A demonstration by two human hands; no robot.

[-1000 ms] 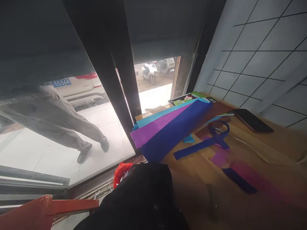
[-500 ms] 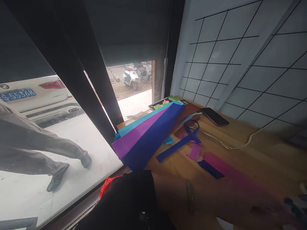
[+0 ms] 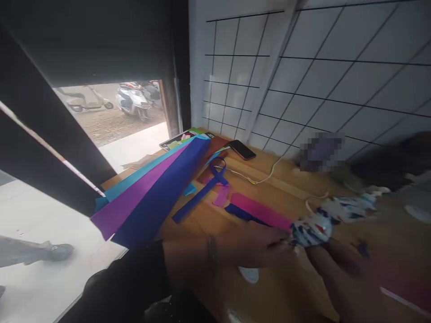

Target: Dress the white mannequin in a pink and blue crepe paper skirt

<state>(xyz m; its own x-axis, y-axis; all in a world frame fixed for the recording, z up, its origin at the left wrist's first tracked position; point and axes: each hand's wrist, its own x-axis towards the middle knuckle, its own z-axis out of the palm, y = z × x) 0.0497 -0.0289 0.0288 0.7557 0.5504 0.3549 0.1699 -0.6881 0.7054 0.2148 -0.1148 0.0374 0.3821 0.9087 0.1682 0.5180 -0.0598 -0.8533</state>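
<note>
My left hand (image 3: 261,244) reaches in from the lower middle, a band on its wrist, its fingers closed at the near end of a bunched patterned cloth (image 3: 311,229). The cloth is white with dark blue and red marks and stretches away to the right. From the lower right, my right hand (image 3: 340,264) has its fingers against the underside of the same cloth, blurred and in shadow. Beside my left hand lie a pink strip (image 3: 257,208) and a dark blue strip (image 3: 244,213). A looped blue ribbon (image 3: 198,199) rests farther left.
Turquoise, purple and blue sheets (image 3: 158,188) fan out by the window. A phone (image 3: 241,149) and a white cable (image 3: 274,168) are near the tiled wall (image 3: 232,67). A blurred-out patch and a dark shape (image 3: 387,157) are at right. Scooters (image 3: 133,98) stand outside.
My view has turned right. Both hands and the patterned cloth now show more fully, where before there was a blurred arm and a bit of cloth at the right edge.
</note>
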